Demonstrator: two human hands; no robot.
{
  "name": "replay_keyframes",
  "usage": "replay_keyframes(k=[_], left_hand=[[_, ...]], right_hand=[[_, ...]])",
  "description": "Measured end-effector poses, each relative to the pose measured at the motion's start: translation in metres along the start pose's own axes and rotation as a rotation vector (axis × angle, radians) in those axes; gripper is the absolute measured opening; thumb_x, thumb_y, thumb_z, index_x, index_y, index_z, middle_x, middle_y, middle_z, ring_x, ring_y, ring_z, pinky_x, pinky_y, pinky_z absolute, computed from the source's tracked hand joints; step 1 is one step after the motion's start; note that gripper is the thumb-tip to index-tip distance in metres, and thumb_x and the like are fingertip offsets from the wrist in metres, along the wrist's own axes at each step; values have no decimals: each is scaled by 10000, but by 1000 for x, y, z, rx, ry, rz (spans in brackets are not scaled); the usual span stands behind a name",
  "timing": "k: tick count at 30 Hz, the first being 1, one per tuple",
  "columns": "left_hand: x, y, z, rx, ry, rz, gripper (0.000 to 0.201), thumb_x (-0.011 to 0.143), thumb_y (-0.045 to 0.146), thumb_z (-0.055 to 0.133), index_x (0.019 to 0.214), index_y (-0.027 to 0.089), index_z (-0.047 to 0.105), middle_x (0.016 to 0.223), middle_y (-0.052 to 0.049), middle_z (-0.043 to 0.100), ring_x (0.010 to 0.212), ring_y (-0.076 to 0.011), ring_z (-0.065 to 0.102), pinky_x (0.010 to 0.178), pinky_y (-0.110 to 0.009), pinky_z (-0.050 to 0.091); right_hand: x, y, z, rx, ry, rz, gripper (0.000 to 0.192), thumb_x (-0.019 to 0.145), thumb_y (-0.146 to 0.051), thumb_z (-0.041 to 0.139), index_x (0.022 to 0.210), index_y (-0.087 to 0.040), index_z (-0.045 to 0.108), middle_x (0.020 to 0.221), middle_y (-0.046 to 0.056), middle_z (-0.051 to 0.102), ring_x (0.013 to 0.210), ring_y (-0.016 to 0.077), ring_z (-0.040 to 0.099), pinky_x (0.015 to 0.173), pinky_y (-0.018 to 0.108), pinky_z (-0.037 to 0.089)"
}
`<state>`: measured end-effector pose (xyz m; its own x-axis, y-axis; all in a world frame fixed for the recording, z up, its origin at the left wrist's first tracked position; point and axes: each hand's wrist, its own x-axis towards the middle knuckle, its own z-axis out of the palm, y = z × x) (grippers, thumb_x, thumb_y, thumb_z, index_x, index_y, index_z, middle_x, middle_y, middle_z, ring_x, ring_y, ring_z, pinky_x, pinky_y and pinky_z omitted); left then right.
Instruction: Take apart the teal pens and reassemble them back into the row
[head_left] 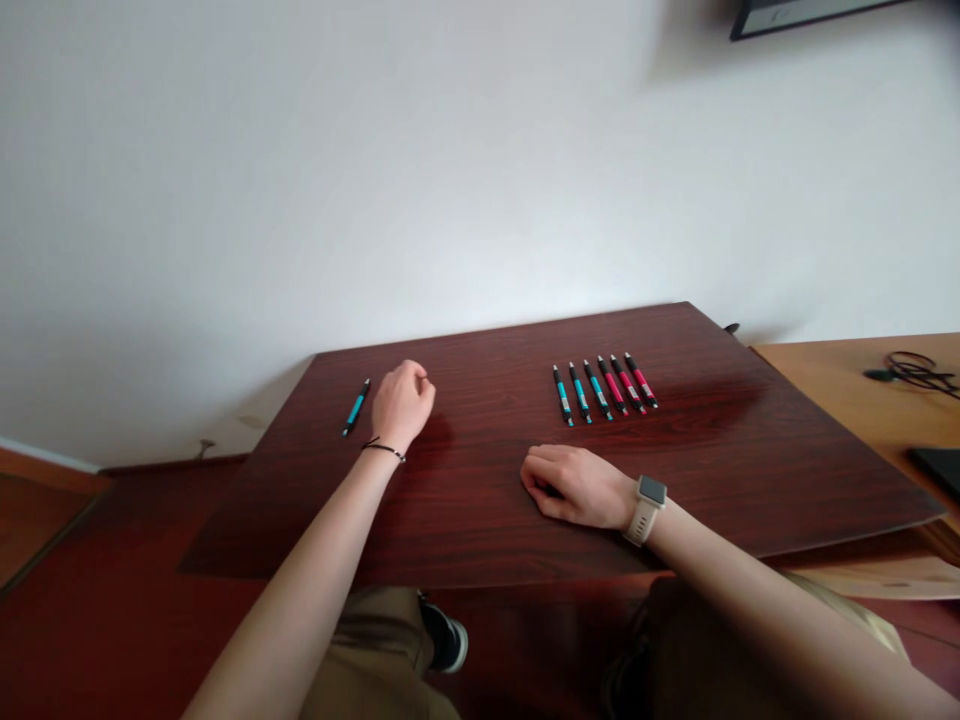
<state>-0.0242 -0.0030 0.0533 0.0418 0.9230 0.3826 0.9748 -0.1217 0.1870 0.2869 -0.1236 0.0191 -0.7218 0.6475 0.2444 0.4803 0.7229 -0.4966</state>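
Handling tip, quick: for the slim blue plastic pen w/ black ends [357,407] lying alone at left of frame, I'd open thumb + index first, pinch mid-barrel and lift straight up so it doesn't roll. The row right of centre, three blue-and-black plastic pens [580,393] then three pink-and-black plastic pens [627,384], is tight, so fingertips should come from above w/o nudging neighbours. All slant roughly alike, tips nearly level; worth matching that angle w/ any pen set beside them.

Pose: my L hand [403,405], left of centre, is back-up, fingers curled under in a loose fist, just right of the lone pen. Can't tell if anything's tucked inside. Thin dark bracelet [384,452] at that wrist; forearm runs up from bottom left.

My R hand [574,487] rests low on the dark red-brown wood-grain tabletop [472,525], below the row, fingers bent, small gap by the thumb; no pen visible in it, but can't tell how far it's closed. Pale-strapped watch [651,490] on that wrist, forearm in from lower right.
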Motion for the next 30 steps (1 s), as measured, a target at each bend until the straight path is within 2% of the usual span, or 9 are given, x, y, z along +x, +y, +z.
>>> replay_keyframes(k=[2, 5, 7, 9, 15, 21, 24, 26, 30], left_hand=[[-7, -40, -12, 128, 87, -160, 376, 973, 375, 568, 1281, 168, 635, 1231, -166, 714, 1190, -346, 622, 1026, -414, 478], [-27, -87, -22, 231, 30, -386, 542, 940, 515, 637, 1318, 129, 610, 1320, -237, 658, 1277, -407, 577, 1058, -482, 487], [-42, -106, -24, 223, -47, -455, 556, 949, 581, 614, 1277, 132, 628, 1314, -250, 655, 1261, -419, 593, 1046, -501, 500], [-55, -113, -24, 192, -98, -461, 520, 977, 600, 558, 1240, 161, 646, 1276, -233, 672, 1227, -411, 622, 1006, -492, 521], [-64, -107, -19, 233, -99, -413, 323, 992, 451, 511, 1111, 190, 660, 1161, -196, 700, 1119, -386, 678, 897, -455, 543], [-57, -111, -17, 235, -105, -399, 294, 1016, 355, 460, 1060, 159, 674, 1141, -217, 714, 1066, -368, 703, 917, -451, 534], [-55, -107, -22, 142, -41, -408, 294, 1031, 361, 463, 1082, 175, 686, 1184, -193, 736, 1088, -357, 709, 941, -450, 534], [-55, -98, -27, 38, 10, -362, 297, 1040, 393, 480, 1087, 192, 693, 1180, -157, 756, 1089, -333, 714, 961, -433, 538], [-69, -60, -31, -307, 41, -191, 308, 1058, 456, 512, 1136, 205, 673, 1100, -90, 776, 1019, -249, 733, 953, -350, 558]], right_hand=[[-1, 0, 1, 9, 10, 10, 66, 982, -174, 593, 944, -227, 595, 944, 24, 649, 830, 179, 579, 790, 297, 452], [-2, -1, 2, 18, 14, 25, 67, 978, -171, 596, 940, -227, 595, 929, 17, 638, 808, 172, 571, 772, 291, 447], [-2, -1, 3, 23, 12, 29, 65, 988, -177, 587, 947, -227, 596, 928, 16, 633, 806, 171, 570, 771, 289, 448], [-3, -1, 3, 29, 12, 25, 64, 994, -181, 578, 958, -228, 599, 933, 18, 634, 816, 174, 577, 781, 289, 455], [-4, 1, 5, 27, 22, 13, 58, 988, -178, 588, 968, -229, 608, 931, 22, 642, 810, 176, 574, 781, 289, 464], [-3, -1, 3, 34, 39, 26, 60, 999, -183, 590, 967, -228, 614, 939, 23, 653, 816, 171, 588, 786, 283, 468], [-3, -1, 3, 43, 38, 37, 59, 1004, -187, 588, 968, -227, 613, 940, 23, 654, 816, 170, 590, 786, 281, 468], [-4, 0, 4, 53, 42, 41, 56, 1006, -195, 589, 968, -226, 617, 932, 20, 653, 809, 168, 589, 784, 280, 471], [-5, 3, 6, 129, 77, 93, 70, 1034, -238, 587, 1024, -219, 654, 902, 14, 673, 786, 160, 609, 756, 280, 479]])
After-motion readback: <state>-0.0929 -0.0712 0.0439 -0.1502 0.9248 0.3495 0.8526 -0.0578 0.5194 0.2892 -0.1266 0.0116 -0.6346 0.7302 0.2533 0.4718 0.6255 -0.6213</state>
